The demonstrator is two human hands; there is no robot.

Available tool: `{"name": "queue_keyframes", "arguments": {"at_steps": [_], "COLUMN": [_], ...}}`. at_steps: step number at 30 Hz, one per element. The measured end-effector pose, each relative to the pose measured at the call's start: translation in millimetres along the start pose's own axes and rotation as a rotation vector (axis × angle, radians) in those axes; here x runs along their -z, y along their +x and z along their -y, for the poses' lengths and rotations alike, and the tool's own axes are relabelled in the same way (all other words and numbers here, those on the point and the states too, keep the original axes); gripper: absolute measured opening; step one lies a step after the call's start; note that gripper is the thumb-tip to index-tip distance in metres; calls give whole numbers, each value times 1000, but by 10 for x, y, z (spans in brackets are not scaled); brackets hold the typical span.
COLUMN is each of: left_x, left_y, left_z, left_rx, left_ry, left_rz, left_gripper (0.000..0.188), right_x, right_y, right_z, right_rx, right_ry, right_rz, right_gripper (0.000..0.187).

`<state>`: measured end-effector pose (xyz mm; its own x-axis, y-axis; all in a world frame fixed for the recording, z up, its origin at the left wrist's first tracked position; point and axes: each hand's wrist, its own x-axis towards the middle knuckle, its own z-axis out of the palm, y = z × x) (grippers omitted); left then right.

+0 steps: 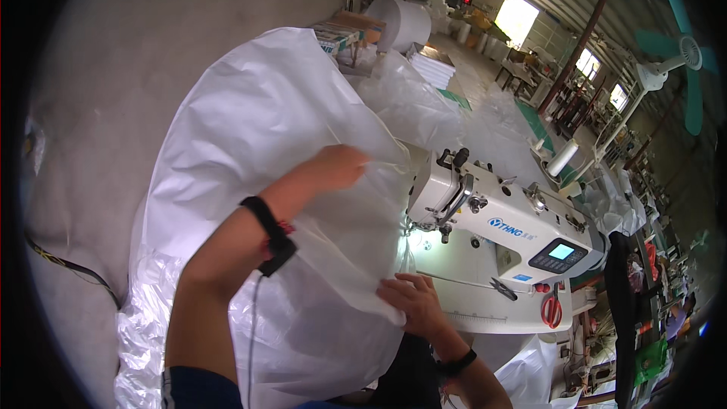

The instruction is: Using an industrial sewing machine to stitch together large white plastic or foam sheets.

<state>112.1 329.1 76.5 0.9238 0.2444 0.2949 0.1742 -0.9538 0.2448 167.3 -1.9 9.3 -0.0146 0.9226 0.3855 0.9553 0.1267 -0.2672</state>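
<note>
A large white plastic-like sheet (250, 121) spreads over my lap and the left side of the work surface, creased and partly see-through lower down. Its right edge runs to the needle area of a white sewing machine (492, 220), where a lamp glows. My left hand (341, 167) is closed on the sheet, left of the machine head, its fingertips partly hidden. Nearer to me, my right hand (418, 304) grips the sheet's edge at the front of the machine bed, thumb side hidden by the material. The needle itself is too small to make out.
Black thread snips (503, 288) and red-handled scissors (552, 310) lie on the right of the machine bed. A white thread cone (563, 158) stands behind the machine, near a teal-bladed fan (689, 53). Farther back are a large white roll (401, 23) and a stack of white sheets (430, 68).
</note>
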Motion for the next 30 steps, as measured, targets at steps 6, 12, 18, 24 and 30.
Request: {"name": "queue_keyframes", "arguments": {"at_steps": [6, 12, 18, 24, 30], "left_x": [-981, -1077, -1145, -1241, -721], "left_y": [958, 1158, 1285, 1143, 613], "left_z": [-162, -47, 127, 141, -321], "left_rx": [-177, 262, 190, 164, 188], "left_ry": [267, 13, 63, 70, 275], "left_rz": [194, 311, 419, 238, 157], "left_gripper": [29, 43, 47, 51, 56], "right_x": [12, -57, -91, -64, -36], "right_y": [52, 49, 63, 75, -26], "right_z": [0, -97, -172, -125, -98], "right_rx": [-133, -188, -194, -132, -134], "right_ry": [10, -18, 53, 77, 66], "right_rz": [-135, -109, -120, -100, -164], "right_gripper": [54, 54, 40, 27, 22]}}
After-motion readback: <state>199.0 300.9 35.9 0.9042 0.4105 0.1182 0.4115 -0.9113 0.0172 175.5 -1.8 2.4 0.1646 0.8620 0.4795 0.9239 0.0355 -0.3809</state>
